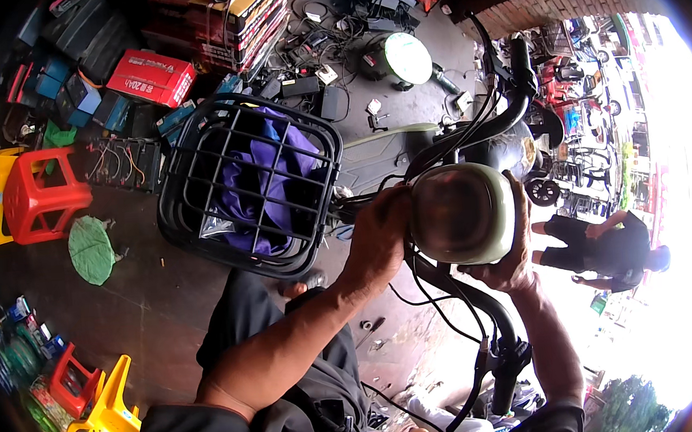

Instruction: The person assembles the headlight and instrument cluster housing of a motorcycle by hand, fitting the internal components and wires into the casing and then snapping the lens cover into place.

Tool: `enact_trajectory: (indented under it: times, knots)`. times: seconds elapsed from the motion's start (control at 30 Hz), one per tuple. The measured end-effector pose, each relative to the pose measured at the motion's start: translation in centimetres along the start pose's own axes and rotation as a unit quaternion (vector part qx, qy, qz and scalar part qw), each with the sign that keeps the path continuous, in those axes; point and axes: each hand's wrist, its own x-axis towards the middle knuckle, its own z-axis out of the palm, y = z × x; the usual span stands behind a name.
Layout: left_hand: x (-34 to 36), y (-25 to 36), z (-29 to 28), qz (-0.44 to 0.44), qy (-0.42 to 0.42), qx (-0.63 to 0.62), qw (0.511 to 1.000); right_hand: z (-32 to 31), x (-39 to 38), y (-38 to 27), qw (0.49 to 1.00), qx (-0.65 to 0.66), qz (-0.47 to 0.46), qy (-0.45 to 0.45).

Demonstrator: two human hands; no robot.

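Cream lamp housing (508, 213) sits at the handlebar (521, 60), the fingers of the left hand (381, 233) and right hand (518, 255) pressed around opposite sides. Black cables (449, 311) loop just beside it. Near it, a black wire basket (273, 264) holds purple cloth (273, 201). Farther off stand a red stool (45, 191) and red carton (150, 77).

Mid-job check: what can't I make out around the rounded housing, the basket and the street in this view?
Head view: dark face of the rounded housing, too blurred to read.
Head view: some fingers of the left hand, hidden by the housing.
Head view: middle of the handlebar, hidden by the housing.
Head view: basket bottom, partly hidden by purple cloth.
Head view: details of parked vehicles, too small and glare-washed.
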Motion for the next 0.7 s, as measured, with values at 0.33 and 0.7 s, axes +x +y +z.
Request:
enact_trajectory:
  times: [0.33,0.7]
  knots:
    - [0.1,0.3,0.0,0.015,0.006,0.014,1.0,1.1,0.1,0.5,0.995,-0.071,-0.071,0.021]
    - [-0.4,0.9,-1.9,0.028,-0.104,0.058,0.992,0.4,0.3,0.3,0.988,-0.139,-0.047,-0.038]
